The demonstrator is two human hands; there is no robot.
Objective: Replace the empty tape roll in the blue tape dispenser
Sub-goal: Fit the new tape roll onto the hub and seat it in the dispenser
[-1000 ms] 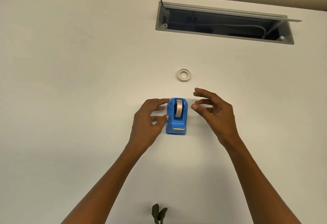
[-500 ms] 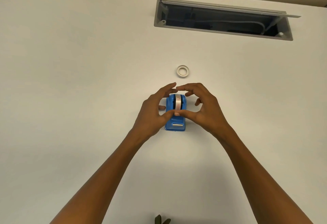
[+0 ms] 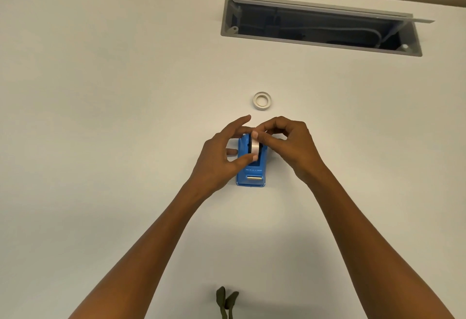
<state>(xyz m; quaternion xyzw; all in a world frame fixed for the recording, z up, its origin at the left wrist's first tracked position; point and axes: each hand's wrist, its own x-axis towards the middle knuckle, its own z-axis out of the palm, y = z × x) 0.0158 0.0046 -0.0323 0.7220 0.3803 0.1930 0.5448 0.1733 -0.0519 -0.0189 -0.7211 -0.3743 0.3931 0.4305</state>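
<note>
- The blue tape dispenser (image 3: 251, 165) stands on the white worktop (image 3: 100, 117) straight in front of me, its metal cutting edge (image 3: 254, 178) at the end nearest me.
- A tape roll (image 3: 254, 147) sits upright in the dispenser's cradle, its pale outer face showing between my two hands.
- My left hand (image 3: 219, 156) is at the dispenser's left side. Its thumb presses on the near, lower part of the roll, and its index finger reaches over the far top of the dispenser. The other fingers are spread loosely, so this grip is a light pinch across the roll, not a fist.
- My right hand (image 3: 290, 144) comes in from the right with the fingers curled. Its thumb tip lies on the top of the roll, and the curled fingers sit just behind it. I cannot tell whether they clamp the roll's far side or only rest there.
- A second ring of tape (image 3: 262, 101) lies flat on the worktop beyond my hands, apart from the dispenser and touched by neither hand.
- Farther back and to the right, a grey cable hatch (image 3: 320, 26) in the worktop stands open, with cables inside.
- A dark green strap (image 3: 225, 302) shows at the lower edge, between my forearms.
</note>
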